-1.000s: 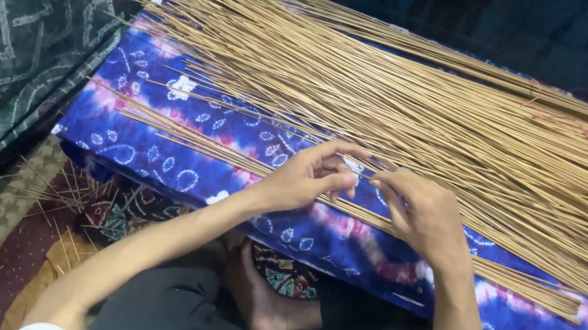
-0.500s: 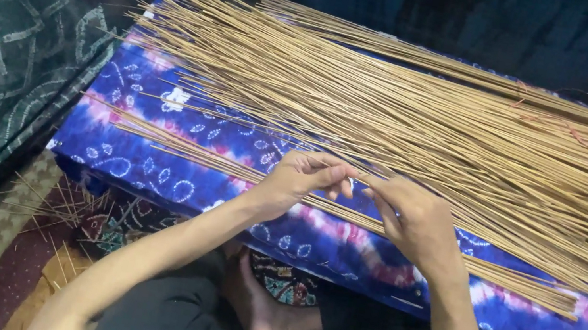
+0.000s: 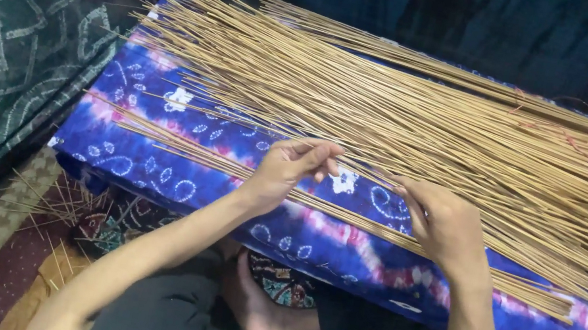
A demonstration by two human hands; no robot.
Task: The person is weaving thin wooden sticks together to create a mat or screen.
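**Picking one stick from the spread**

My left hand [image 3: 285, 171] pinches a single thin tan stick [image 3: 357, 170], fingers together on it. My right hand [image 3: 445, 224] rests curled over the same stick, above the blue-purple tie-dye cushion [image 3: 149, 164] beneath the big fanned stick pile [image 3: 438, 126].

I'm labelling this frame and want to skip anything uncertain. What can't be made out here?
- Head view: whether the left hand pinches one thin stick or several; too fine to tell.
- The right hand shows only its back, so its fingers' grip is hidden.
- The big stick pile runs off the right edge; its full length is cut off.
- The blue patterned cushion is partly covered by sticks and arms.
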